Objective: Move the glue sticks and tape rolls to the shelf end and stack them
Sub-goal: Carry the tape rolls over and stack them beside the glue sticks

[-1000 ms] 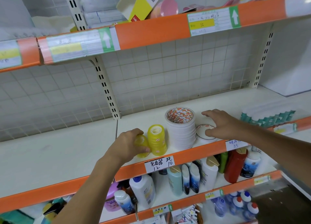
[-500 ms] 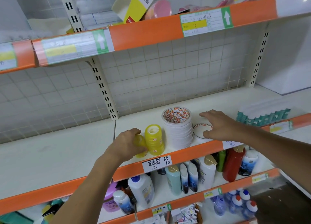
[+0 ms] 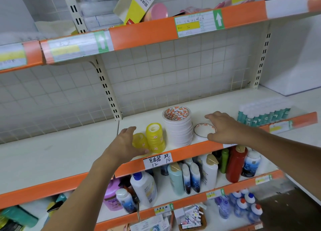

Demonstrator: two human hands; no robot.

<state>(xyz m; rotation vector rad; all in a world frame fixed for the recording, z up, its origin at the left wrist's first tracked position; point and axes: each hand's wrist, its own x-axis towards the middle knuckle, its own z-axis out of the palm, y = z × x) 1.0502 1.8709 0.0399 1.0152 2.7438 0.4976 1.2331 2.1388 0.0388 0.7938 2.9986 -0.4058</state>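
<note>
a: the left hand [image 3: 125, 142] has its grip curled round a short stack of small yellow translucent tape rolls [image 3: 139, 141], which touches a taller stack of the same yellow rolls [image 3: 155, 138] just beyond the thumb side.

b: and the right hand [image 3: 224, 128]?

a: fingers spread and fairly straight, resting over a single flat white tape roll with a dark rim [image 3: 204, 130]; its grip is apart, clamping nothing. between the two hands stands a tall stack of white tape rolls with an orange-printed core [image 3: 178, 125]. a row of teal-and-white glue sticks [image 3: 264, 113] lies well past the right hand.

b: how to do it well?

a: i'd say keep the short yellow stack upright, squeeze it from both sides, and slide it along the cream metal shelf [image 3: 60, 149] rather than lift, so the rolls don't shear apart.

b: any writing?

a: a handwritten white price tag [image 3: 157, 160] below the left grip reads "12" and "10" under chinese characters. the printing on the cores is too small to read.
</note>
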